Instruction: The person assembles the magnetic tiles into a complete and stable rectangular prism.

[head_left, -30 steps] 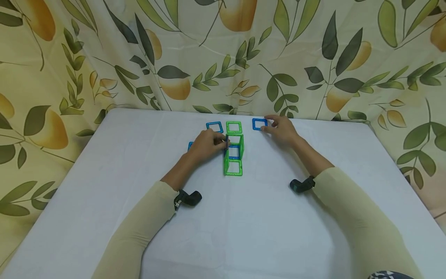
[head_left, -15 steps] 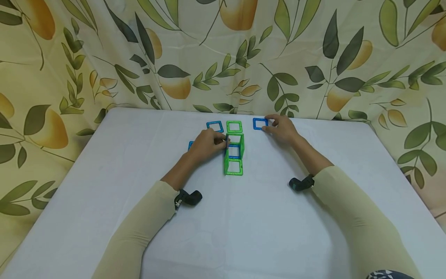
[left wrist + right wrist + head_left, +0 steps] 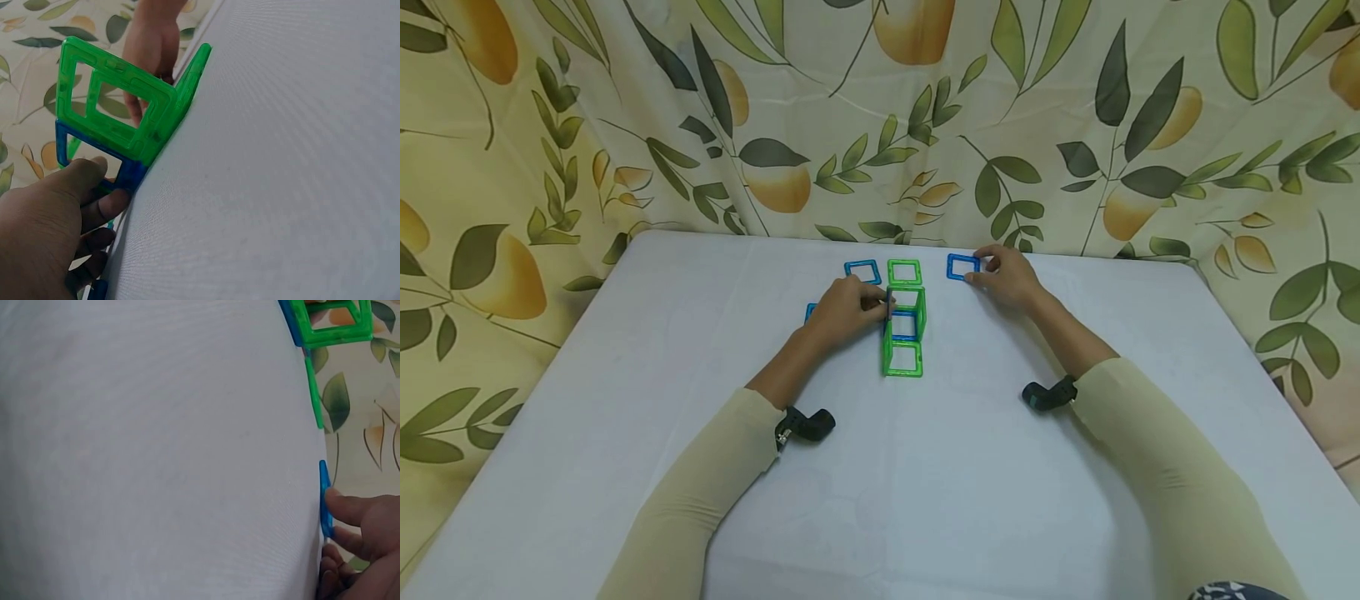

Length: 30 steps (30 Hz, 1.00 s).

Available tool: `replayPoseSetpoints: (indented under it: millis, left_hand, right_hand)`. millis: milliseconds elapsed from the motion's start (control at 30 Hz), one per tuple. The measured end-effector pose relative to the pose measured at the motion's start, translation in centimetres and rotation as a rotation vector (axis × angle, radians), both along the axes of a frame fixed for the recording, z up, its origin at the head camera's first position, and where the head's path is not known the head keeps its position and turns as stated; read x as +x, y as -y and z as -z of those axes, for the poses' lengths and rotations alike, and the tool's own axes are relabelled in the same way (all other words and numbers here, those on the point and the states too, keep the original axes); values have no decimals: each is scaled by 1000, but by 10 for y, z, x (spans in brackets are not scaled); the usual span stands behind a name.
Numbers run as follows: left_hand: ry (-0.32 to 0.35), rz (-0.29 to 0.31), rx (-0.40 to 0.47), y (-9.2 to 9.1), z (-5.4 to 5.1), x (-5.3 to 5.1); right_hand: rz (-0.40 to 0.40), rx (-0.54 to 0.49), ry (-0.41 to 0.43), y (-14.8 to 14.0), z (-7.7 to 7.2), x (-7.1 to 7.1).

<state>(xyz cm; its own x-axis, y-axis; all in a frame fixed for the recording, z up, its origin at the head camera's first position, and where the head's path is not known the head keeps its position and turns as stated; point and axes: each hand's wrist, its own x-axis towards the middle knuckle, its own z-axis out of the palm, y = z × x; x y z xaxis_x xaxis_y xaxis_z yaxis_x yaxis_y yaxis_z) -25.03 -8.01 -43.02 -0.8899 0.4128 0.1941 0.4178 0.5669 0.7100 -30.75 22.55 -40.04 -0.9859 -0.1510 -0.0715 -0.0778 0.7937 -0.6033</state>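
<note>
Green and blue square frames form a joined structure, with a green square lying flat at its near end and green walls standing upright. My left hand pinches an upright blue square on the structure's left side; in the left wrist view this blue square sits between thumb and fingers, beside a green upright square. Right of the structure, my right hand grips the right edge of a separate blue square on the table. The right wrist view shows thumb and finger on that blue square.
A blue square lies behind my left hand, beside a flat green square at the structure's far end. Another blue square is mostly hidden by my left hand. The white table ends at a patterned cloth.
My right hand and the blue square at its fingers have shifted very slightly to the right. The left hand keeps its place on the structure.
</note>
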Motion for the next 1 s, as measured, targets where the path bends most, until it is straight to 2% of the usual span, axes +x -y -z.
replayPoseSetpoints:
  millis: [800, 1000]
  left_hand:
    - [0, 13, -1, 0, 1, -1]
    - [2, 14, 1, 0, 1, -1]
  right_hand:
    - [30, -77, 33, -1, 2, -1]
    - [54, -129, 22, -2, 3, 1]
